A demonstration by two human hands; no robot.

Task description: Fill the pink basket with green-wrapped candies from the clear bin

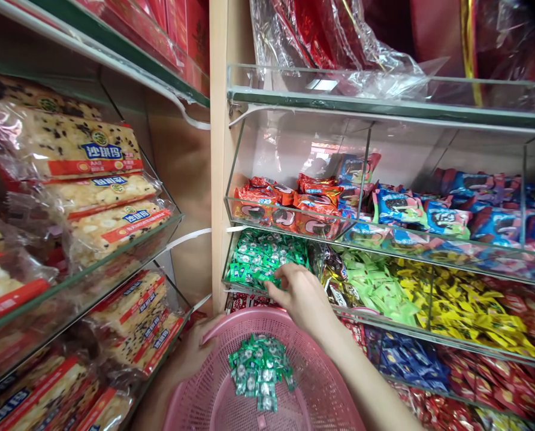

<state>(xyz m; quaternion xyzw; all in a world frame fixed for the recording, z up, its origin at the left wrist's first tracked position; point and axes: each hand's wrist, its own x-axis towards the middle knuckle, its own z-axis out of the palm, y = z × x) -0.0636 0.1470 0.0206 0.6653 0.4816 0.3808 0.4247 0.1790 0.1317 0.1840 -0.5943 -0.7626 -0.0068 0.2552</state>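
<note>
Pink mesh plastic basket [330, 392] opens up at the camera, roundish (no obvious long axis), shiny green packets [260, 365] inside. Left hand [194, 350] grips its rim; right hand [304, 299], half-curled above the far rim, meets more green wrappers [267, 251]; can't tell if it's pinching one.

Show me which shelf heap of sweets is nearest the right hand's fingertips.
The dark green sweets, leftmost in their row. The right hand is at them; the lime sweets and yellow sweets lie farther right.
</note>
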